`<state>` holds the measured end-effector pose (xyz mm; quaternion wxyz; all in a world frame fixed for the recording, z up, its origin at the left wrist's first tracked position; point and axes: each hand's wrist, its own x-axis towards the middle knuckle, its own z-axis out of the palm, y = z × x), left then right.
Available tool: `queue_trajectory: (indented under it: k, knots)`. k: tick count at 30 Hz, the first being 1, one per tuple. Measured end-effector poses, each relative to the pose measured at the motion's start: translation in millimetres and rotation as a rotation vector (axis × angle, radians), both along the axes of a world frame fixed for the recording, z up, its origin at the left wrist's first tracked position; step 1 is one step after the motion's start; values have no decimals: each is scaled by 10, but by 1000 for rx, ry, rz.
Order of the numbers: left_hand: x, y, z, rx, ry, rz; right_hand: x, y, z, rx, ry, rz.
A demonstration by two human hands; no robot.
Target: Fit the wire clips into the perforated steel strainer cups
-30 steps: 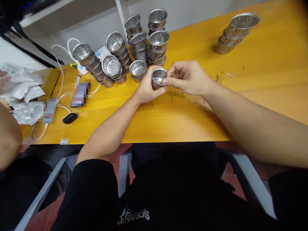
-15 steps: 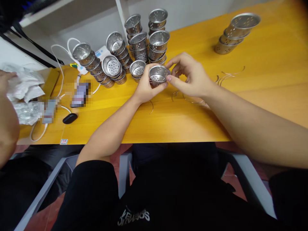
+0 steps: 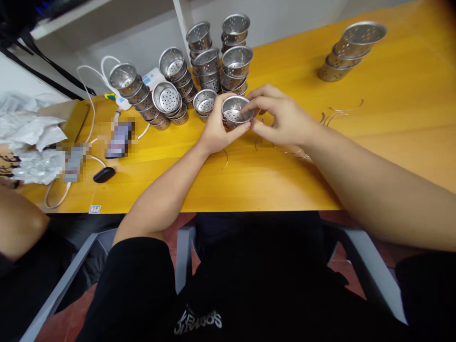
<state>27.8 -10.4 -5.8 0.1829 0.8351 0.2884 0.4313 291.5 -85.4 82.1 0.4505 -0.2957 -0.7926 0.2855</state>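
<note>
My left hand is wrapped round a small perforated metal cup, holding it tilted so that its open mouth faces me. At the cup's right side is my right hand. Its index finger reaches over the rim into the cup while the thumb rests by the outer wall, so the rim lies between them. Whether a wire is also between these fingers, I cannot tell. Thin curved wires lie on the table beyond my right forearm, and a single short wire lies below the cup.
Several stacks of perforated cups stand behind my hands; another stack leans at the back right. Leftward on the yellow table are phones with white cables, a black oval case and plastic bags. A co-worker's arm shows at far left.
My right index finger has moved from the cup's rim into its mouth, and the thumb has slid slightly down and right. My left hand keeps its hold. The co-worker's arm has shifted lower.
</note>
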Motion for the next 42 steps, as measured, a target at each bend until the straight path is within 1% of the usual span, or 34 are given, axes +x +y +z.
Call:
queue_trajectory:
  k: [5,10,13,16,19,22,25,29,31,33,37,42]
  knots:
    - [-5,-56,68,-5,25,-16,-21,-9,-38,-86,-27,22]
    - [21,-125,150,-5,54,-15,-14,-22,-38,-27,-34,25]
    - [-9,-131,234,5,36,7,-26,-43,-18,9,18,-1]
    - [-89,-112,349,65,17,90,-48,-69,3,43,99,-38]
    - [-169,-81,457,104,-39,204,-44,-94,28,-33,150,-71]
    - [-230,-18,503,48,-180,297,-5,-89,40,-106,196,-68]
    - [-319,111,444,-22,-282,342,47,-45,15,-138,226,-56]
    - [-495,348,237,15,-209,317,85,8,-29,-182,221,-24]
    - [-566,450,137,-9,-196,343,84,13,-33,-168,180,-57]
    - [-605,522,69,-77,-206,391,74,12,-34,-125,133,-116]
    - [-626,595,17,-188,-207,446,57,30,-67,-22,69,-199]
    - [-651,655,-13,-238,-165,463,55,71,-132,16,69,-215]
